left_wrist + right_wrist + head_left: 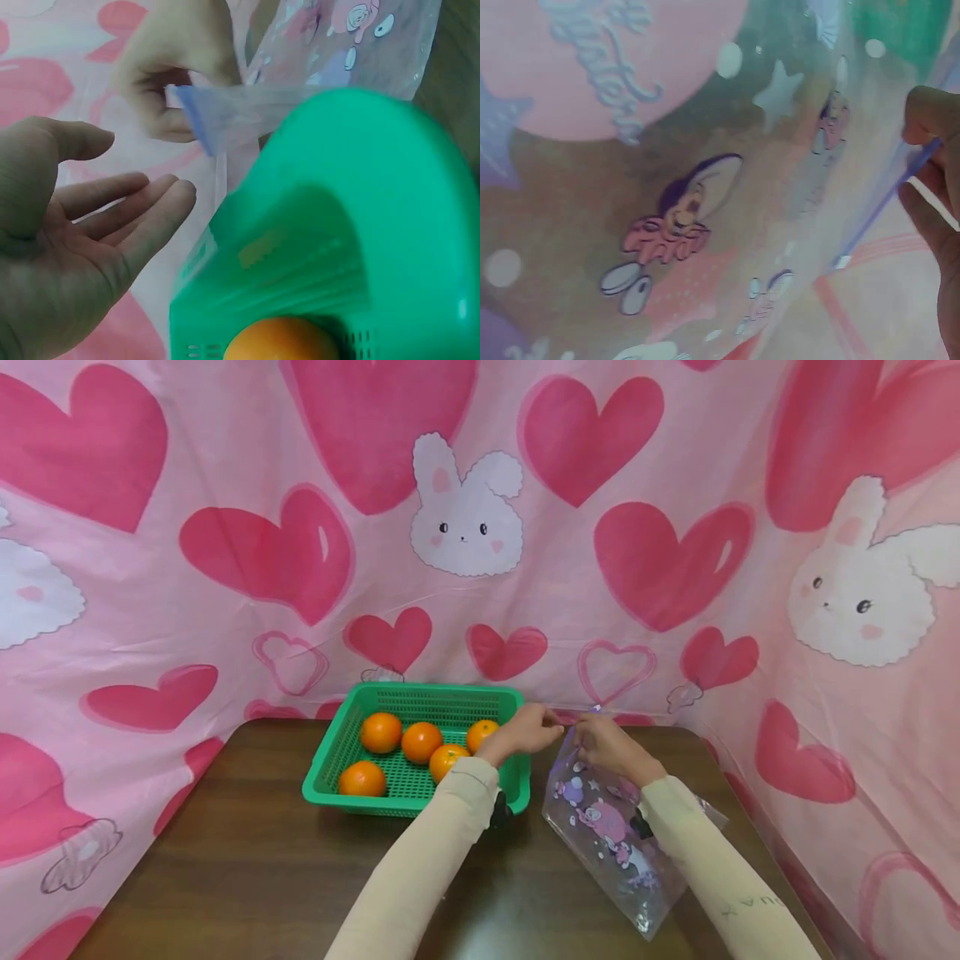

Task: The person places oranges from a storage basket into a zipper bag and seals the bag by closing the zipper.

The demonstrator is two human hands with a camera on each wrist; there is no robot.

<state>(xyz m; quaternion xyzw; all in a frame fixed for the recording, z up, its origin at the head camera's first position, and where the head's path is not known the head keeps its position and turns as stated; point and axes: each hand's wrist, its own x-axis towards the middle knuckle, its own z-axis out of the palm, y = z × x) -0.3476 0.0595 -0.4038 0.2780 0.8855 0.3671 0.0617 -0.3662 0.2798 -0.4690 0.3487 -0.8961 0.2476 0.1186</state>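
Observation:
My right hand point(611, 747) pinches the purple zip edge of a clear plastic zip bag point(603, 822) printed with pink and lilac cartoon figures. The bag hangs over the table's right half, its lower corner pointing toward me. In the right wrist view, thumb and fingers point(922, 217) grip the zip strip from both sides. My left hand point(528, 729) hovers over the right end of a green basket point(318, 777), beside the bag's top. Its palm is empty and its fingers point(161, 217) stretch loosely toward the strip in the left wrist view.
Several oranges point(381, 732) lie in the green basket, which stands at the back of the brown wooden table point(247, 843). A pink cloth point(465, 610) with hearts and rabbits hangs behind the table and along its sides.

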